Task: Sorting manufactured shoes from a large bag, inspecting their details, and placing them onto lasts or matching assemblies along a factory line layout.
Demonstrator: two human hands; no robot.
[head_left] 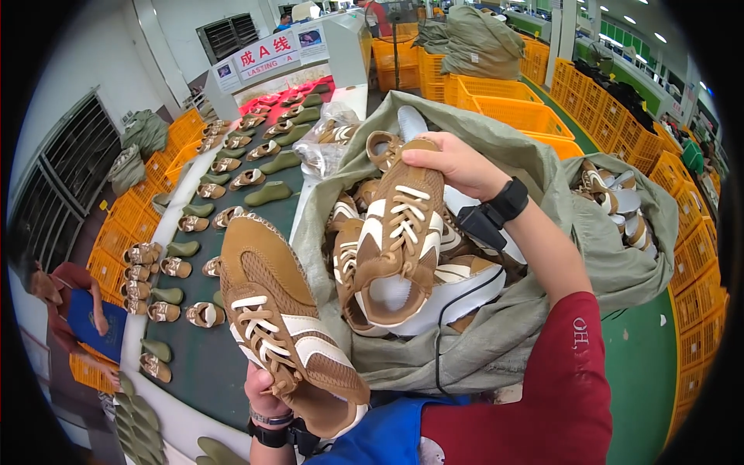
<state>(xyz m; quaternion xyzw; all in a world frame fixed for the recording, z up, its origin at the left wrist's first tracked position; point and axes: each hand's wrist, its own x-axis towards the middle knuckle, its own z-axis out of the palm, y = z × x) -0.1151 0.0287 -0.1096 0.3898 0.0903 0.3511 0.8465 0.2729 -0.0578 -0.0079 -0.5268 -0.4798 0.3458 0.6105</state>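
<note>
My left hand (266, 394) is closed round the side of a brown and white sneaker (260, 271) with cream laces, toe pointing away and upper facing me. My right hand (457, 164) grips a second brown sneaker (399, 240) by its toe, its open heel tilted down toward me. That one is held over a large grey-green woven sack (542, 174), whose mouth gapes around a heap of similar sneakers. Among them a white sole (465, 298) shows below the held shoe. The fingers of my left hand are partly hidden behind the shoe.
Left of the sack runs a dark conveyor belt (225, 372) with rows of sneakers and green shoe lasts (268, 194). A co-worker (66, 298) stands at its far left side. Another filled sack (612, 194) lies to the right; orange crates (519, 116) stand behind.
</note>
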